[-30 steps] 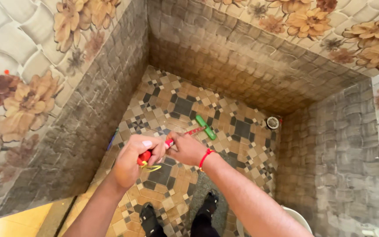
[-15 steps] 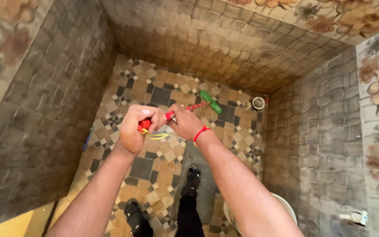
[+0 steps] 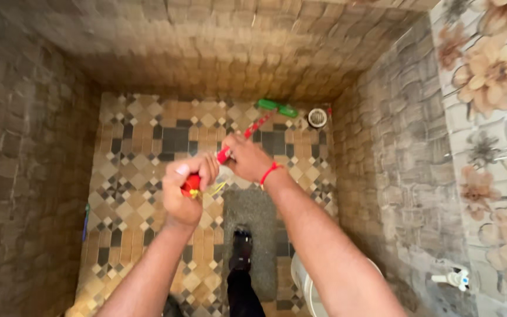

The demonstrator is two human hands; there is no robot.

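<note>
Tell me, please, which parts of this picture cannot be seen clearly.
Head view:
- Red handle: its end is hidden inside the left hand.
- Green brush head: too small to show its bristles.
- White bucket: mostly covered by the right forearm, cut off by the bottom edge.

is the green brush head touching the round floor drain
No, the green brush head lies on the tiled floor just left of the round floor drain, with a gap between.

I see no packages, labels, signs or screens anywhere in this view.
</note>
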